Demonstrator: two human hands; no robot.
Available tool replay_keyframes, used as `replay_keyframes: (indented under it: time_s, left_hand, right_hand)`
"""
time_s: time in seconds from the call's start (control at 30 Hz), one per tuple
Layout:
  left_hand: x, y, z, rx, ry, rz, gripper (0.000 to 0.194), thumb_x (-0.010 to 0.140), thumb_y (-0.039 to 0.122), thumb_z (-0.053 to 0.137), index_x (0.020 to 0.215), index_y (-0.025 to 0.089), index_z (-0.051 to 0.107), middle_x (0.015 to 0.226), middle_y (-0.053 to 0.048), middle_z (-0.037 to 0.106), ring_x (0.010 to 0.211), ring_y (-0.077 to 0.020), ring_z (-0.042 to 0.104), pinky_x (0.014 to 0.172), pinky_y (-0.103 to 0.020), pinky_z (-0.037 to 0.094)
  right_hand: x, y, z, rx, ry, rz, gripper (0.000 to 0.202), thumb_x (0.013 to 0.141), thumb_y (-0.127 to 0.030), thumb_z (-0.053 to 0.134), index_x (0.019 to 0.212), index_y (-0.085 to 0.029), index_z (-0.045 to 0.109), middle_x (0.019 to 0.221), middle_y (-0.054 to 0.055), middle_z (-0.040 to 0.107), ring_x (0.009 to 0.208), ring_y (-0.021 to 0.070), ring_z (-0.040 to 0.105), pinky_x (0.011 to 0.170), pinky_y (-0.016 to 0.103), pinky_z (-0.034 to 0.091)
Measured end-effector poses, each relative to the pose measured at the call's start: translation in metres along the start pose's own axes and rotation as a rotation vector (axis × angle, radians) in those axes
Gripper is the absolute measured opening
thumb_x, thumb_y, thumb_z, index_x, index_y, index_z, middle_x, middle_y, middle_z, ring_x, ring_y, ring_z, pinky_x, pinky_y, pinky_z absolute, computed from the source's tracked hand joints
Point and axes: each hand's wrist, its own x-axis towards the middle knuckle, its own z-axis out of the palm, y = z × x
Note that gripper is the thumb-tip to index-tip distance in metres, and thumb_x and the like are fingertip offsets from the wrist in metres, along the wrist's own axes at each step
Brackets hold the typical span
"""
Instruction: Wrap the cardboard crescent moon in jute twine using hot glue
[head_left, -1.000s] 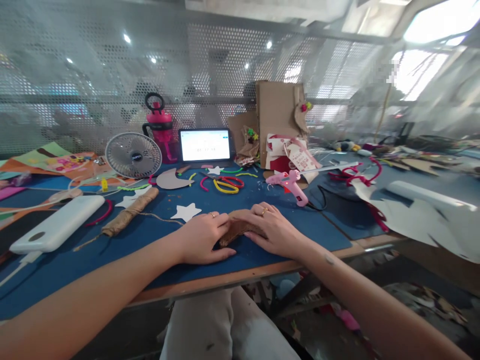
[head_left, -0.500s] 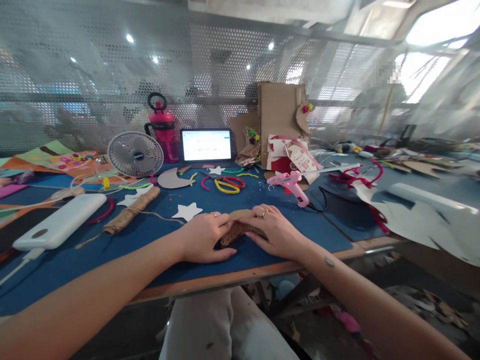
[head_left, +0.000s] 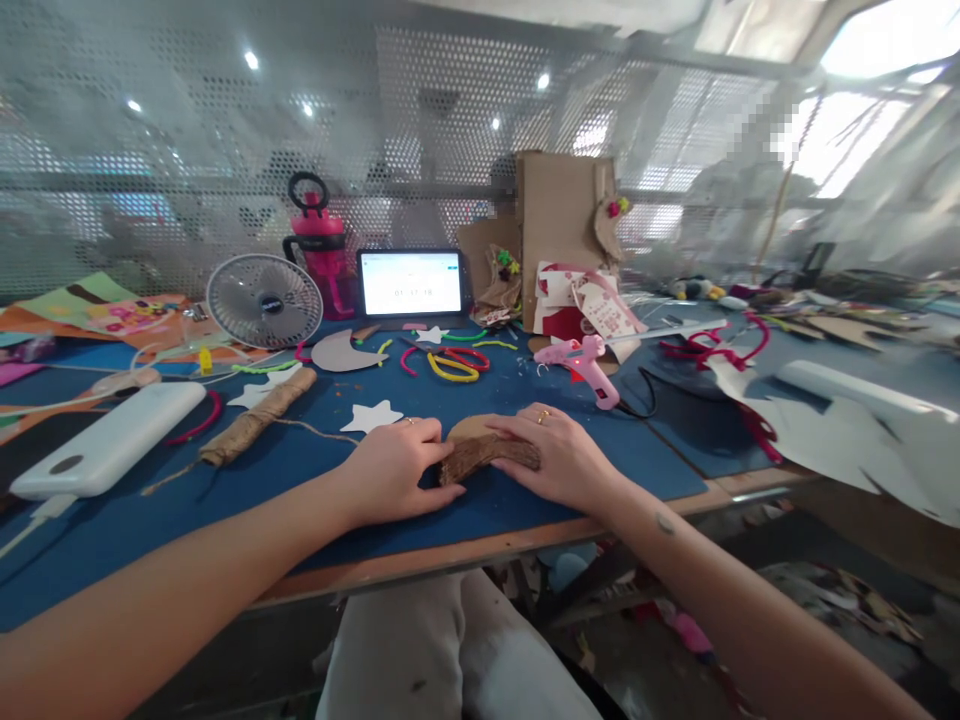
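A tan cardboard piece (head_left: 466,428) with a curved edge lies on the blue mat near the table's front. Along its near side runs a brown, fibrous curved band (head_left: 480,457), which looks like wound twine. My left hand (head_left: 397,468) grips its left end between thumb and fingers. At the right end, my right hand (head_left: 564,455) has its fingers over the top and its thumb at the near side. From a twine roll (head_left: 259,418) on the left, a thin strand leads toward my left hand. One white paper star (head_left: 371,416) lies just beyond that hand.
A pink glue gun (head_left: 585,366) rests at the right, its cord behind it. Further back stand a fan (head_left: 265,300), a pink bottle (head_left: 319,250), a tablet (head_left: 410,282) and cardboard sheets (head_left: 566,215). White power bank (head_left: 109,440) at left; cut white paper (head_left: 840,435) at right.
The cardboard piece has tilted so more of its brown near side and tan top show. My left fingers have shifted a little toward its left end. The view has moved slightly.
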Motion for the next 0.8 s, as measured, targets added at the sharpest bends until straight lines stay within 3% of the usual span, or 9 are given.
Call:
replay_keyframes:
  time_s: [0.33,0.53,0.67,0.8]
  left_hand:
    - [-0.001,0.001,-0.002,0.001,0.025,-0.035,0.039,0.083,0.054,0.055,0.085,0.018,0.072,0.071,-0.004,0.060,0.065,-0.0165,0.057,0.054,-0.025,0.037]
    - [-0.004,-0.010,-0.006,-0.068,0.131,-0.085,0.050,0.078,0.065,0.056,0.083,0.017,0.069,0.078,-0.004,0.064,0.068,-0.0155,0.061,0.061,-0.025,0.044]
    - [-0.004,-0.014,-0.009,-0.122,0.199,-0.094,0.058,0.074,0.069,0.056,0.095,0.015,0.062,0.091,-0.009,0.066,0.083,-0.0230,0.064,0.072,-0.032,0.049]
    - [-0.003,-0.014,-0.009,-0.146,0.122,-0.032,0.061,0.077,0.065,0.056,0.111,0.015,0.055,0.109,-0.013,0.064,0.099,-0.0267,0.061,0.082,-0.038,0.050]
  right_hand:
    - [-0.002,0.001,0.001,-0.018,0.016,0.031,0.042,0.079,-0.040,0.064,0.117,-0.023,0.061,0.095,0.006,0.068,0.094,0.0231,0.058,0.086,0.039,0.046]
    - [-0.002,0.003,-0.003,-0.020,0.014,0.045,0.044,0.080,-0.039,0.063,0.121,-0.023,0.058,0.110,0.008,0.063,0.102,0.0257,0.054,0.092,0.044,0.041]
    - [0.001,0.010,-0.005,0.031,-0.031,0.109,0.055,0.076,-0.041,0.068,0.124,-0.019,0.055,0.108,0.010,0.065,0.102,0.0275,0.055,0.091,0.046,0.043]
    - [0.012,0.017,-0.011,0.110,-0.126,0.039,0.057,0.078,-0.035,0.068,0.130,-0.024,0.048,0.113,0.006,0.064,0.105,0.0236,0.055,0.092,0.041,0.044]
